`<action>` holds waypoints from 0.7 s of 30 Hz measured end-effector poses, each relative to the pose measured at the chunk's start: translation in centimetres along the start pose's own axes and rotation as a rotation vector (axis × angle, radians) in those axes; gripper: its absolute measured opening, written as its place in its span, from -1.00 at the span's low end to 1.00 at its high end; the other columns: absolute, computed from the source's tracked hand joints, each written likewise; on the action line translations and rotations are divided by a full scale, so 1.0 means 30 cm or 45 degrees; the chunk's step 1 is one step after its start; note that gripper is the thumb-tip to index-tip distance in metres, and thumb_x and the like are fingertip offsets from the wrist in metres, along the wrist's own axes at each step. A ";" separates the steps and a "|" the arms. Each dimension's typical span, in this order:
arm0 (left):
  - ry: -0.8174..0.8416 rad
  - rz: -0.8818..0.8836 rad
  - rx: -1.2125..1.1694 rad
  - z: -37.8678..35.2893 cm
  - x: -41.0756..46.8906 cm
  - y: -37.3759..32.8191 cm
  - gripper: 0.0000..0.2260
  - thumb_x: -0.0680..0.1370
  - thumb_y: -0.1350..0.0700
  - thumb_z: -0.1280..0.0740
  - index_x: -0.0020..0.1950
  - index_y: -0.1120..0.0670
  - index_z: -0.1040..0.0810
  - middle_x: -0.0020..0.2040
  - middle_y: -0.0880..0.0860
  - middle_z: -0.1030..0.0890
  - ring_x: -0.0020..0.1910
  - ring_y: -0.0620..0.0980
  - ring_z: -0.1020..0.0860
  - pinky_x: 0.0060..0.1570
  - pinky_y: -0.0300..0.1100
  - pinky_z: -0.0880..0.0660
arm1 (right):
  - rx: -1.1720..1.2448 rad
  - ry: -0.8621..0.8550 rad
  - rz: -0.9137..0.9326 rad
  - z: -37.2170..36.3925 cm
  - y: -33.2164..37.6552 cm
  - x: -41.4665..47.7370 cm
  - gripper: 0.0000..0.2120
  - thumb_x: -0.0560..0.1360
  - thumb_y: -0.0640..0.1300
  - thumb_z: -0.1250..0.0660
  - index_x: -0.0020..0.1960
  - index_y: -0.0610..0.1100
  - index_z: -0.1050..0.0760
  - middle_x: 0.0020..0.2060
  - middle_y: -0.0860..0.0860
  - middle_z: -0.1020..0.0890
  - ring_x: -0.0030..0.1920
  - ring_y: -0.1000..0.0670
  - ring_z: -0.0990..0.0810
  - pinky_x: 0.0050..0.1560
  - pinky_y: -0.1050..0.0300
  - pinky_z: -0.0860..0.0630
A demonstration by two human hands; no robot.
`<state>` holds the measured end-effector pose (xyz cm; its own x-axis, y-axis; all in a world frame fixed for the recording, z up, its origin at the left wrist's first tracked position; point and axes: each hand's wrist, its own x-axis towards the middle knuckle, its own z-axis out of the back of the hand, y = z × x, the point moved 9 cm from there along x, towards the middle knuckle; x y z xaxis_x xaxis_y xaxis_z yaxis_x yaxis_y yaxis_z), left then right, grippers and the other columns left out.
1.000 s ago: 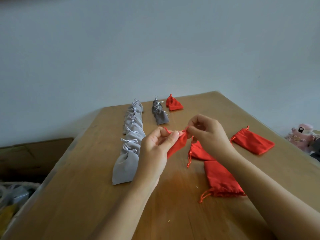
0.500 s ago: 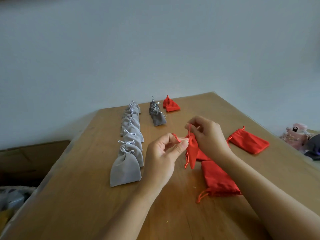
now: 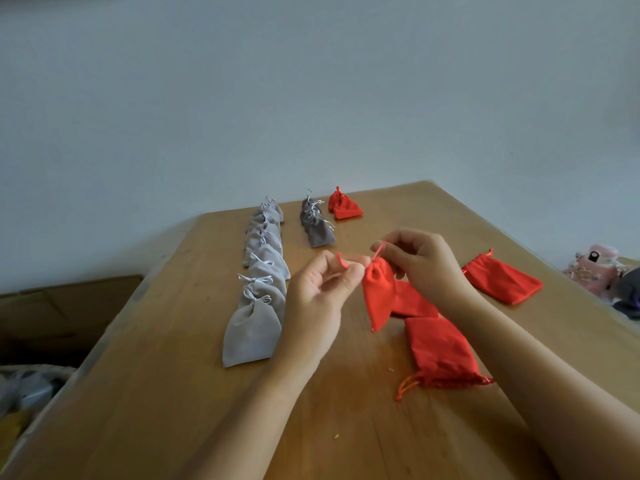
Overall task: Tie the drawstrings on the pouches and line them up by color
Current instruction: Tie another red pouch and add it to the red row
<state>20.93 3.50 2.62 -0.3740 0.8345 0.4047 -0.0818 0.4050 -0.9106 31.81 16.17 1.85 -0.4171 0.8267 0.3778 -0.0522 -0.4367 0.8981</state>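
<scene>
A red pouch (image 3: 379,296) hangs upright above the wooden table (image 3: 173,358), its mouth gathered. My left hand (image 3: 320,299) pinches one red drawstring end and my right hand (image 3: 420,263) pinches the other, just above the pouch mouth. Three loose red pouches lie flat: one (image 3: 441,355) under my right forearm, one (image 3: 412,303) partly hidden behind the held pouch, one (image 3: 502,278) further right. A row of several tied light grey pouches (image 3: 252,330) runs away from me on the left. Tied dark grey pouches (image 3: 318,230) and tied red pouches (image 3: 344,207) sit at the far end.
The table's left edge drops to a brown cardboard box (image 3: 62,313) and a bag of clutter (image 3: 31,389) on the floor. A pink object (image 3: 594,268) and dark cloth (image 3: 630,292) sit beyond the right edge. A plain wall stands behind.
The held red pouch swung from lying tilted between my hands to hanging straight down. My hands drew apart slightly, pulling the drawstrings, and the mouth is now gathered.
</scene>
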 end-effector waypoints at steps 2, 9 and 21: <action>-0.002 0.029 -0.059 0.013 0.010 0.002 -0.87 0.58 0.27 -0.26 -0.04 0.37 -0.44 -0.06 0.02 -0.71 -0.01 -0.13 -0.64 0.01 -0.35 -0.48 | -0.009 0.033 0.024 -0.010 0.006 -0.005 -0.89 0.51 -0.26 -0.37 -0.18 -0.23 -0.61 -0.43 0.02 -0.59 -0.44 0.12 -0.49 -0.30 0.15 -0.43; -0.213 0.148 0.198 0.122 0.035 0.010 -0.88 0.55 0.20 -0.34 -0.18 0.15 -0.60 -0.43 -0.04 -0.62 -0.37 -0.19 -0.57 -0.18 -0.34 -0.52 | -0.069 0.113 0.258 -0.077 0.125 -0.061 -0.89 0.47 -0.25 -0.43 -0.14 -0.05 -0.60 -0.15 0.07 -0.67 -0.32 0.15 -0.52 -0.20 0.20 -0.46; 0.254 0.493 0.630 0.100 0.013 0.062 -0.67 0.54 0.19 -0.33 -0.37 0.29 -0.38 -0.48 -0.01 -0.24 -0.47 -0.14 -0.23 -0.54 -0.45 -0.15 | -0.234 0.388 0.376 -0.191 0.164 -0.129 -0.91 0.54 -0.36 -0.28 -0.03 -0.21 -0.51 -0.27 0.11 -0.64 -0.31 0.27 -0.55 -0.22 0.44 -0.38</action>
<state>17.86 3.46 0.85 -0.2873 0.9578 0.0045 -0.4085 -0.1182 -0.9051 27.99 8.78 3.52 -0.6845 0.5276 0.5031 -0.0397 -0.7160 0.6969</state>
